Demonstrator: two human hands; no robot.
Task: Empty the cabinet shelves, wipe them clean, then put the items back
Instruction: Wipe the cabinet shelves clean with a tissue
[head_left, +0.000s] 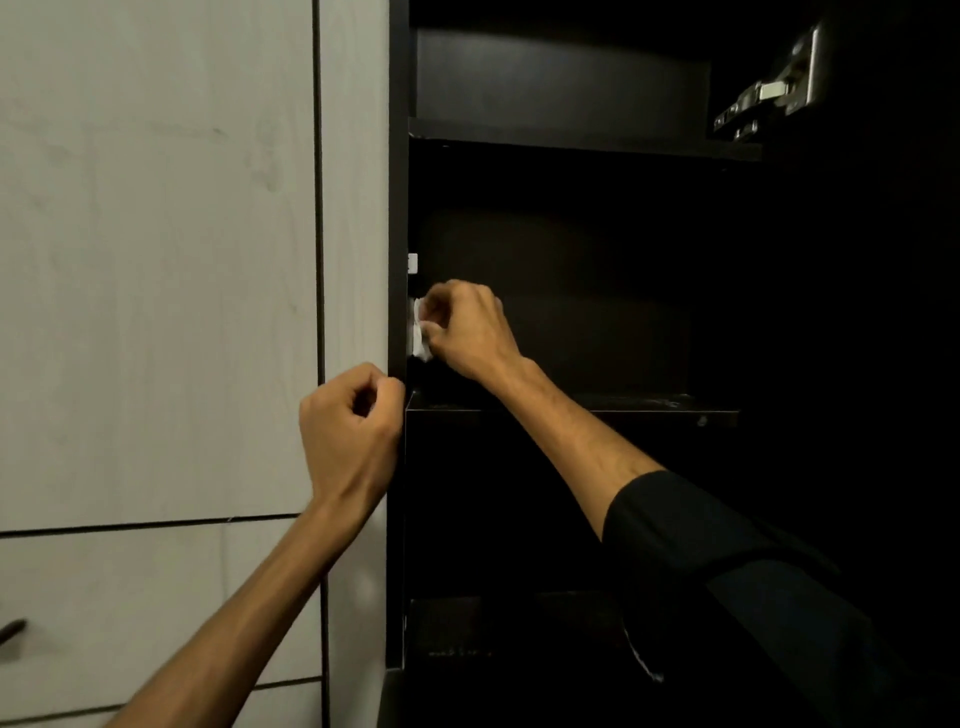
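A dark cabinet (397, 208) stands open with bare shelves. My right hand (470, 327) reaches in above the middle shelf (649, 408) and grips a small white cloth (421, 332), pressing it against the cabinet's left inner wall. My left hand (350, 431) is curled into a fist beside the cabinet's left front edge at the height of that shelf; it holds nothing that I can see. An upper shelf (571, 137) and a lower shelf (452, 629) show no items on them.
Pale wood-grain panels (156, 260) fill the left side, with a dark handle (13, 631) low at the left edge. A metal door hinge (769, 93) sits at the upper right inside the cabinet. The right part of the interior is too dark to read.
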